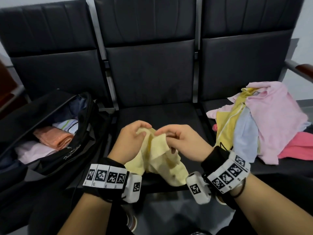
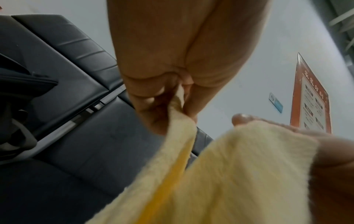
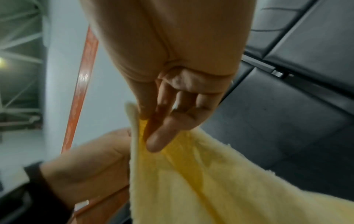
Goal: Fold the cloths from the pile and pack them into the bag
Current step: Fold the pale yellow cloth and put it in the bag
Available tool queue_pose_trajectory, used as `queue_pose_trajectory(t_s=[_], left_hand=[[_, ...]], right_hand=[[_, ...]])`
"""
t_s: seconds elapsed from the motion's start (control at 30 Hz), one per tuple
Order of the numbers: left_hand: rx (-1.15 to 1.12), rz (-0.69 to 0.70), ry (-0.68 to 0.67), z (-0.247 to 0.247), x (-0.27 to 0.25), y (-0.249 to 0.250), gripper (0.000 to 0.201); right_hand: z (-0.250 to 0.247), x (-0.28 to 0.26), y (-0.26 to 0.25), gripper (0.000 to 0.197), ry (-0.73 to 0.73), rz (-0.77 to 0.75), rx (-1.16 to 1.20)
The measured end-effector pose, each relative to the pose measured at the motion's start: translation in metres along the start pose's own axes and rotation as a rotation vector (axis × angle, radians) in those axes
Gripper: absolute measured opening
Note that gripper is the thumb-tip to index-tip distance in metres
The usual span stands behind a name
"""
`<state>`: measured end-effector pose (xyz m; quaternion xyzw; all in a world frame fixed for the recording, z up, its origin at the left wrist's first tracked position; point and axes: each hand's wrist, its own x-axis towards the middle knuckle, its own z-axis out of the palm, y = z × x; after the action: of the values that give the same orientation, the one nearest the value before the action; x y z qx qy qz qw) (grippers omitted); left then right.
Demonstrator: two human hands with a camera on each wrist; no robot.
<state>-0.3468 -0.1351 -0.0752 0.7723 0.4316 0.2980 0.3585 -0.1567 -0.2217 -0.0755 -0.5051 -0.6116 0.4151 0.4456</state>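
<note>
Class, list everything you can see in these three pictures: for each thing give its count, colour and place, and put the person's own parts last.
Yellow cloth: one, pale yellow, held up over the middle seat.
Pile of cloths: one heap, pink, yellow, light blue and red, on the right seat.
Bag: one, black, open, on the left seat.
Folded cloths: several, orange, pale pink, striped white, inside the bag.
Seats: three, black, in a row.
Poster: one, orange-framed, on the wall.
Wrist bands: two, white with black markers, one on each wrist.
Left hand: one, pinches the yellow cloth's top edge.
Right hand: one, pinches the same edge beside it.
</note>
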Motion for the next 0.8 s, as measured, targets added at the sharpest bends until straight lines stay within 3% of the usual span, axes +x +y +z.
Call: queue_pose_trajectory(t_s=[0.2,0.43,0.8], left_hand=[[-0.095,-0.001,0.020,0.001,-0.009,-0.005,0.030],[-0.165,0.042,0.043,0.000,-0.015,0.006,0.023],[-0.201,0.031,-0.083,-0.011,-0.024,0.017,0.024]], right_hand=[[0.013,0.003,0.006,0.006,0.137,-0.065,-0.219],[0.024,0.010,-0.003,0.018,0.179,-0.108,-0.347],[0.025,0.013,0.000,0.024,0.249,-0.030,-0.394]])
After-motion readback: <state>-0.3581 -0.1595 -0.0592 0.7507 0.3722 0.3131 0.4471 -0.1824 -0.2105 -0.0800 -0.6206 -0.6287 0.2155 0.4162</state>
